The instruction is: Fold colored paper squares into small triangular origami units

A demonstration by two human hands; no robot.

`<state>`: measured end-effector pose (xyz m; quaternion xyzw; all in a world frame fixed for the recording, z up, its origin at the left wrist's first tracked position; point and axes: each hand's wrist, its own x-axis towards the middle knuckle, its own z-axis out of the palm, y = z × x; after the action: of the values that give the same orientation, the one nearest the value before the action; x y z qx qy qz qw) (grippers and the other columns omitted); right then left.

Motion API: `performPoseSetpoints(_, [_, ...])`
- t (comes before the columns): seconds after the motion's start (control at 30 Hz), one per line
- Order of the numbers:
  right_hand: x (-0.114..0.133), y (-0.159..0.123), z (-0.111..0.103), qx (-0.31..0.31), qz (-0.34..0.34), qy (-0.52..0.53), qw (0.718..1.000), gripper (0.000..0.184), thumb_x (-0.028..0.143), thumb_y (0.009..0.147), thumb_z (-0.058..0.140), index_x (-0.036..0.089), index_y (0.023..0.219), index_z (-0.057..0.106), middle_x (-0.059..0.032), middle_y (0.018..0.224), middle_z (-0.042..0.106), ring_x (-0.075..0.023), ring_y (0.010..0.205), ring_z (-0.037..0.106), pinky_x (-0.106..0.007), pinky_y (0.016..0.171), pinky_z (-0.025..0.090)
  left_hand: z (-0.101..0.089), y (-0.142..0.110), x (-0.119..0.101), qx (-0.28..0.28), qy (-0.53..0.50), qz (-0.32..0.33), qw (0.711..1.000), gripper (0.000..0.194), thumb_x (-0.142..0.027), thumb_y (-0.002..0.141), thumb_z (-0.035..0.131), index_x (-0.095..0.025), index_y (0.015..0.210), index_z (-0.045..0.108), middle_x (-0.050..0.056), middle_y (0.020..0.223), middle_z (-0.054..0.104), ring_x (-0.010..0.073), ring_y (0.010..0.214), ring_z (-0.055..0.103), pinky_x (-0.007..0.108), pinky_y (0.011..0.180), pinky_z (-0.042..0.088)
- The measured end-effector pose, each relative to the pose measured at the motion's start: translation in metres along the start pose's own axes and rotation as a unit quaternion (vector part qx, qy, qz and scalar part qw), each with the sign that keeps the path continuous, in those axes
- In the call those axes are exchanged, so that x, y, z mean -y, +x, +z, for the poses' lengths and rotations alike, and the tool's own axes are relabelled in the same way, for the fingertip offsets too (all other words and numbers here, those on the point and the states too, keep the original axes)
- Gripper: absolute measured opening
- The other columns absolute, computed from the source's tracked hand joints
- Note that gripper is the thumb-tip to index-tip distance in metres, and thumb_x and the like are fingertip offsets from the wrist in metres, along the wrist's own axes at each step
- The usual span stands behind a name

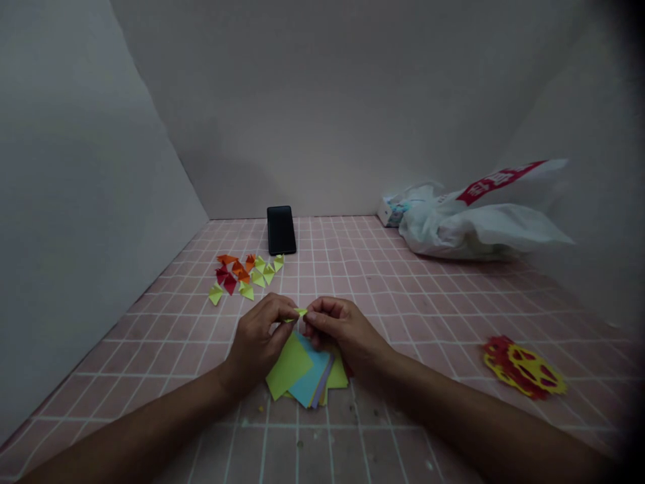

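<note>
Between my two hands is a small folded piece of yellow paper (301, 312), pinched at both ends. My left hand (263, 331) is closed on its left end, thumb and fingers together. From the other side, my right hand (343, 326) grips the right end with fingertips and thumb. Just under the hands lies a fanned stack of coloured paper squares (289, 370), with yellow-green, light blue and purple sheets showing. Beyond my left hand sit several small folded paper pieces in yellow (246, 290), orange (240, 271) and red (229, 282).
A black phone (281, 230) lies near the back wall. At the back right, a white plastic bag (468, 232) with red print rests beside a small box (390, 211). Red and yellow cut-out shapes (527, 368) lie at the right. Walls stand at the left and back of the tile-patterned tabletop (342, 265).
</note>
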<state>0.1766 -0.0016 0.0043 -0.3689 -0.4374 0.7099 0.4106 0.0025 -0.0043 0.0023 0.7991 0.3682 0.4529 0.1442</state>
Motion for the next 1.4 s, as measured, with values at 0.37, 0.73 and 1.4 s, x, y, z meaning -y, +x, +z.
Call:
performPoseSetpoints(0.37, [-0.0009, 0.0019, -0.0029, 0.009, 0.019, 0.018, 1.000, 0.024, 0.034, 0.069, 0.071, 0.015, 0.068, 0.057, -0.0005, 0.064, 0.062, -0.0066, 0.046, 0.047, -0.021, 0.046, 0.033, -0.0004, 0.0009, 0.0010, 0.008, 0.055, 0.078, 0.995, 0.015, -0.005, 0.084, 0.053, -0.019, 0.084, 0.057, 0.004, 0.086, 0.063, 0.0142, 0.084, 0.062, 0.027, 0.072, 0.052])
performPoseSetpoints(0.73, [0.0012, -0.0008, 0.0018, -0.016, 0.058, 0.074, 0.995, 0.014, 0.022, 0.064, 0.068, 0.015, 0.061, 0.056, 0.0013, 0.053, 0.057, -0.0060, 0.041, 0.045, -0.020, 0.043, 0.030, -0.0005, -0.0026, 0.0040, 0.047, 0.096, 0.150, 0.983, 0.013, -0.005, 0.085, 0.052, -0.016, 0.082, 0.058, 0.007, 0.090, 0.064, 0.0134, 0.083, 0.062, 0.025, 0.075, 0.054])
performPoseSetpoints(1.4, [0.0056, -0.0033, -0.0032, -0.042, -0.257, -0.303, 0.917, 0.011, 0.009, 0.079, 0.056, 0.019, 0.084, 0.059, 0.0000, 0.079, 0.058, -0.0122, 0.073, 0.055, -0.024, 0.064, 0.045, 0.0047, 0.0039, -0.0011, -0.008, -0.228, -0.300, 0.926, 0.011, -0.024, 0.073, 0.069, -0.017, 0.079, 0.063, 0.001, 0.075, 0.065, 0.0139, 0.070, 0.061, 0.025, 0.064, 0.048])
